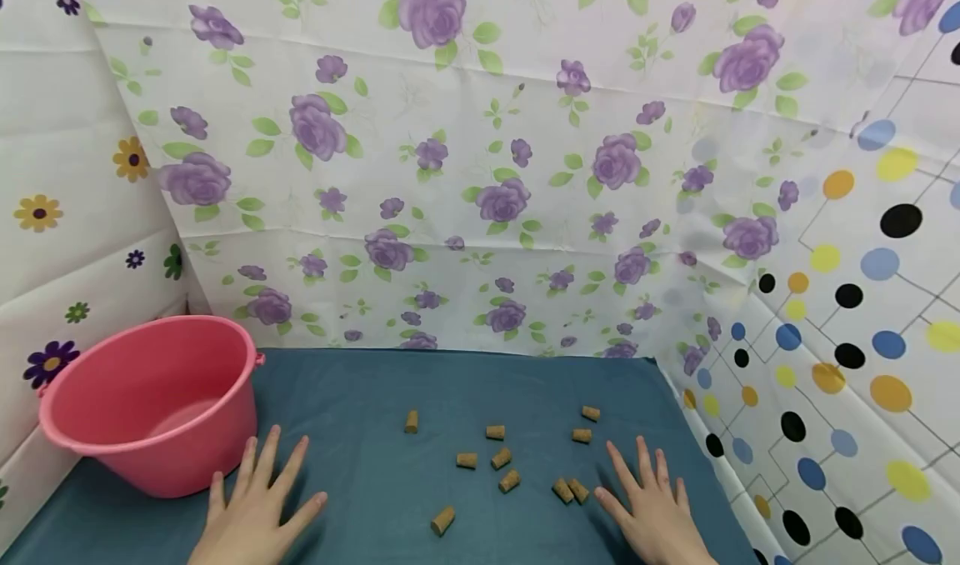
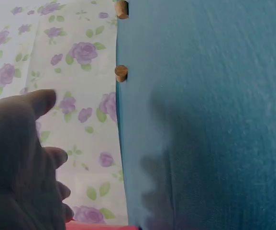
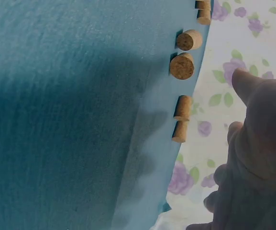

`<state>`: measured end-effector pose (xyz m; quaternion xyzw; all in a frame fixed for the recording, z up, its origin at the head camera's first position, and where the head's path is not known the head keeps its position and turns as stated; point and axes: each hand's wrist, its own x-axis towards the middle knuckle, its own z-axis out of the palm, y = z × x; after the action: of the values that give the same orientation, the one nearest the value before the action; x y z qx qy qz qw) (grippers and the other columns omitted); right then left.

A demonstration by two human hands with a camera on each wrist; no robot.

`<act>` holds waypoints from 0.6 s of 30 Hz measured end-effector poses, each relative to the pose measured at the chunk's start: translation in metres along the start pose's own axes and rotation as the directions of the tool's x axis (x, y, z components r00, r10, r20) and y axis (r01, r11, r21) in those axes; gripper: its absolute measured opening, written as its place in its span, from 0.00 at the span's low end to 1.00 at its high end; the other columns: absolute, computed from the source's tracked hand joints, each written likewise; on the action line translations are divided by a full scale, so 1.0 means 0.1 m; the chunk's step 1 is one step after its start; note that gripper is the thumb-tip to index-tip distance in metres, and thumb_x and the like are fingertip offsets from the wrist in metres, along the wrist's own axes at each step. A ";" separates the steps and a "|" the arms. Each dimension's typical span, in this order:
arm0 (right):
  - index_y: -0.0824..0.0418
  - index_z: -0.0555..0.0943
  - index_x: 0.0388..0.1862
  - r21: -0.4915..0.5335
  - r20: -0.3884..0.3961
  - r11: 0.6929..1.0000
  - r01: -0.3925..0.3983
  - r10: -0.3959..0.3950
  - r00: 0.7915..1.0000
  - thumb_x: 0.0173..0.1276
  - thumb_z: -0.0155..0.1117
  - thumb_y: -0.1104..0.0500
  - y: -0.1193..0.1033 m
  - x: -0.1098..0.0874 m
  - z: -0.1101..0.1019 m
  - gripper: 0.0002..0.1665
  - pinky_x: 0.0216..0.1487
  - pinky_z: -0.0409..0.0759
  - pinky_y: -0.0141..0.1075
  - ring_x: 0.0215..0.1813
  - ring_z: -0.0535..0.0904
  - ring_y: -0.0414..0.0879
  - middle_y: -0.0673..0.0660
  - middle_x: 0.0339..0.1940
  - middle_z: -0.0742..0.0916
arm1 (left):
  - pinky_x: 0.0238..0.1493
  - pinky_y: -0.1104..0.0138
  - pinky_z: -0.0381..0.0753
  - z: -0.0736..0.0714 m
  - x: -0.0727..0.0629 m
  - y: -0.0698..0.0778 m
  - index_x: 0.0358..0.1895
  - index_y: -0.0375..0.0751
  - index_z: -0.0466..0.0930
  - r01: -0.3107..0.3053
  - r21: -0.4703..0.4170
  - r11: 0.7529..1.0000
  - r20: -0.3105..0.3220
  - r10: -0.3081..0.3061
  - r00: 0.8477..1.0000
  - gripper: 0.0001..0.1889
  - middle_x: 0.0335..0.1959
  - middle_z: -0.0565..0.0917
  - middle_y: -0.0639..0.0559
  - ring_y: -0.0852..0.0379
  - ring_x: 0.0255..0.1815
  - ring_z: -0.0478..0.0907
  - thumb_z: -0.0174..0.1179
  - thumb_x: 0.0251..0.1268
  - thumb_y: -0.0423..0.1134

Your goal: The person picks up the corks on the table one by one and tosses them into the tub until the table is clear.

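Observation:
Several small corks lie scattered over the blue tablecloth (image 1: 360,465). My left hand (image 1: 258,498), fingers spread and holding nothing, is over the cloth just right of a pink bucket (image 1: 150,457). The cork (image 1: 443,521) at the front is the nearest one to it. My right hand (image 1: 652,498) is also spread, with its thumb close to a pair of corks, one of them the right cork (image 1: 578,491). Two more corks, including the far cork (image 1: 591,413), lie beyond its fingertips. In the right wrist view, corks (image 3: 182,66) stand out past the hand's shadow.
A white curtain with purple roses (image 1: 450,173) hangs behind the table. On the right is a sheet with coloured dots (image 1: 847,365); on the left, a flowered sheet (image 1: 82,248) behind the bucket. The bucket stands at the table's left side, its inside visible.

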<state>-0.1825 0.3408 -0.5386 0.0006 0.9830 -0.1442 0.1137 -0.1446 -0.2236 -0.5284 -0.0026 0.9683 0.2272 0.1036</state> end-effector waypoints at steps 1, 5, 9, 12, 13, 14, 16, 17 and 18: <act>0.46 0.53 0.91 -0.007 -0.005 1.000 0.000 0.000 1.000 0.76 0.49 0.21 0.00 0.00 -0.01 0.55 0.70 0.38 0.86 0.83 0.35 0.82 0.72 0.89 0.43 | 0.64 0.14 0.27 -0.02 -0.01 0.02 0.87 0.40 0.53 -0.002 0.001 1.000 -0.010 0.002 1.000 0.59 0.86 0.40 0.24 0.18 0.82 0.30 0.48 0.68 0.82; 0.47 0.53 0.91 -0.026 -0.018 1.000 -0.002 0.002 1.000 0.78 0.48 0.22 -0.02 -0.01 -0.04 0.54 0.70 0.47 0.85 0.82 0.39 0.83 0.75 0.88 0.46 | 0.66 0.14 0.42 -0.10 -0.06 0.09 0.86 0.38 0.56 -0.009 0.006 1.000 -0.055 0.010 0.998 0.58 0.85 0.44 0.22 0.16 0.82 0.38 0.44 0.70 0.83; 0.47 0.53 0.91 -0.017 -0.026 1.000 -0.004 0.003 1.000 0.79 0.48 0.23 -0.02 -0.02 -0.06 0.53 0.69 0.51 0.85 0.82 0.41 0.83 0.76 0.87 0.47 | 0.65 0.16 0.56 -0.17 -0.15 0.13 0.85 0.36 0.59 -0.046 -0.010 0.999 -0.127 0.044 0.991 0.54 0.84 0.50 0.21 0.16 0.80 0.47 0.44 0.74 0.79; 0.46 0.53 0.91 -0.004 -0.032 1.000 -0.005 0.005 0.999 0.79 0.48 0.23 -0.02 -0.01 -0.07 0.52 0.69 0.53 0.84 0.82 0.42 0.83 0.76 0.87 0.47 | 0.63 0.20 0.66 -0.23 -0.23 0.14 0.84 0.37 0.62 -0.059 -0.037 0.998 -0.173 0.052 0.984 0.50 0.84 0.54 0.24 0.18 0.79 0.54 0.46 0.77 0.77; 0.46 0.53 0.91 0.000 -0.034 1.000 -0.005 0.005 0.999 0.79 0.47 0.23 -0.03 -0.02 -0.07 0.52 0.69 0.53 0.84 0.82 0.42 0.83 0.77 0.87 0.47 | 0.62 0.21 0.69 -0.26 -0.25 0.14 0.84 0.38 0.63 -0.059 -0.046 0.997 -0.182 0.050 0.982 0.50 0.84 0.55 0.25 0.19 0.79 0.57 0.46 0.77 0.76; 0.46 0.53 0.91 0.003 -0.036 1.000 -0.006 0.006 0.999 0.79 0.47 0.23 -0.03 -0.02 -0.08 0.52 0.69 0.54 0.84 0.82 0.43 0.83 0.77 0.87 0.47 | 0.60 0.22 0.72 -0.29 -0.28 0.13 0.84 0.39 0.64 -0.062 -0.056 0.997 -0.194 0.050 0.980 0.49 0.83 0.57 0.26 0.21 0.78 0.59 0.47 0.77 0.76; 0.47 0.53 0.91 0.011 -0.037 1.000 -0.009 0.009 0.999 0.79 0.47 0.23 -0.04 -0.03 -0.08 0.52 0.69 0.54 0.84 0.82 0.43 0.83 0.77 0.87 0.48 | 0.59 0.24 0.75 -0.35 -0.33 0.13 0.83 0.40 0.66 -0.071 -0.074 0.995 -0.220 0.053 0.974 0.47 0.83 0.59 0.29 0.23 0.77 0.63 0.48 0.77 0.74; 0.47 0.53 0.91 0.015 -0.037 1.000 -0.011 0.012 0.999 0.79 0.47 0.23 -0.04 -0.03 -0.08 0.52 0.69 0.55 0.84 0.82 0.43 0.83 0.78 0.86 0.48 | 0.58 0.24 0.75 -0.38 -0.36 0.12 0.82 0.41 0.67 -0.080 -0.085 0.993 -0.230 0.058 0.971 0.46 0.83 0.60 0.30 0.24 0.77 0.64 0.49 0.78 0.74; 0.47 0.53 0.91 0.015 -0.037 1.000 -0.015 0.016 0.999 0.79 0.47 0.23 -0.04 -0.03 -0.08 0.52 0.69 0.55 0.83 0.82 0.43 0.83 0.78 0.86 0.48 | 0.58 0.24 0.76 -0.41 -0.38 0.12 0.82 0.41 0.69 -0.093 -0.095 0.991 -0.242 0.067 0.968 0.44 0.83 0.61 0.31 0.25 0.77 0.65 0.50 0.78 0.72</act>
<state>-0.1812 0.3391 -0.5290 0.0117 0.9838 -0.1504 0.0968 -0.1160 -0.2330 -0.4796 0.0038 0.9597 0.2800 -0.0227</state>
